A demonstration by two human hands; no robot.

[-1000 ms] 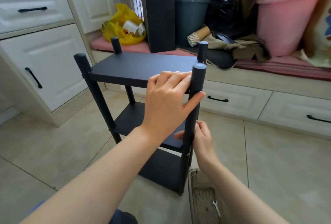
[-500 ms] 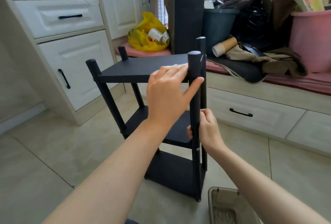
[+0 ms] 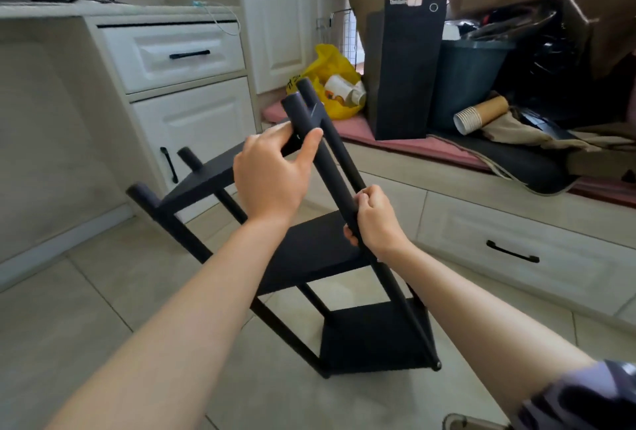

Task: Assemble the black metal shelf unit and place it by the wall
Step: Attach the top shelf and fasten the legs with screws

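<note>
My left hand [image 3: 272, 175] and right hand [image 3: 377, 221] grip the near post [image 3: 330, 168] of the tilted shelf [image 3: 320, 250]; white drawers [image 3: 179, 58] left, yellow bag [image 3: 327, 64] and black box [image 3: 406, 68] behind.

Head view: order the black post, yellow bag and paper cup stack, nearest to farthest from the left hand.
1. black post: gripped by the left hand near its top.
2. yellow bag: beyond the hand, slightly right.
3. paper cup stack: farther off, far right.
</note>
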